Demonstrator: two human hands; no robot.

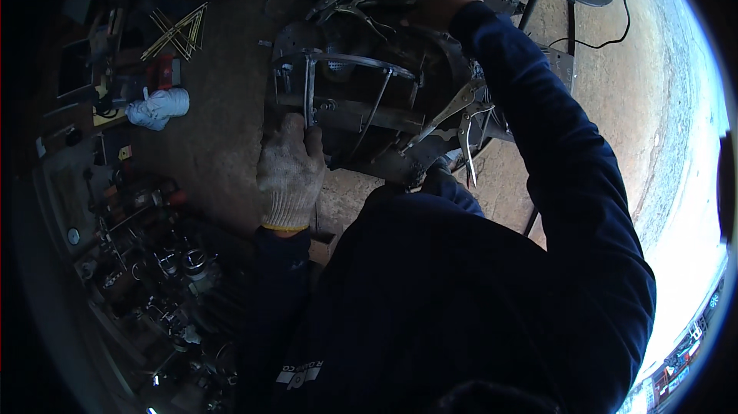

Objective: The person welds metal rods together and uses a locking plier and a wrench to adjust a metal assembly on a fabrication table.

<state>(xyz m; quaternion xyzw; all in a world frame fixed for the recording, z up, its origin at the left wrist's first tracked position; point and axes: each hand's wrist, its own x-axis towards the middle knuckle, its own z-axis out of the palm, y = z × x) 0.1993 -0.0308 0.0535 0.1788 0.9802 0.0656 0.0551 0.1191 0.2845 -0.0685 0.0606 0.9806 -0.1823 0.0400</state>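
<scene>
My left hand (pixel 292 172), in a pale knit glove with a yellow cuff edge, is closed at the near left side of a dark welded metal frame (pixel 354 60), by the foot of an upright bar (pixel 310 91). My bare right hand (pixel 442 5) reaches to the far side of the frame. Its fingers are curled, and shadow hides what they grip. Locking pliers (pixel 453 110) sit at the frame's right side, their handles apart. A second pair of locking pliers (pixel 357 10) lies at the far part of the frame.
On the left, a white cloth bundle (pixel 158 108) lies near thin yellowish rods (pixel 178 32) and a red box (pixel 165 72). Dark mechanical parts (pixel 165 264) crowd the lower left. A black cable (pixel 615 41) curves over the concrete floor (pixel 615 91) at right. My shoe (pixel 446 183) stands close by the frame.
</scene>
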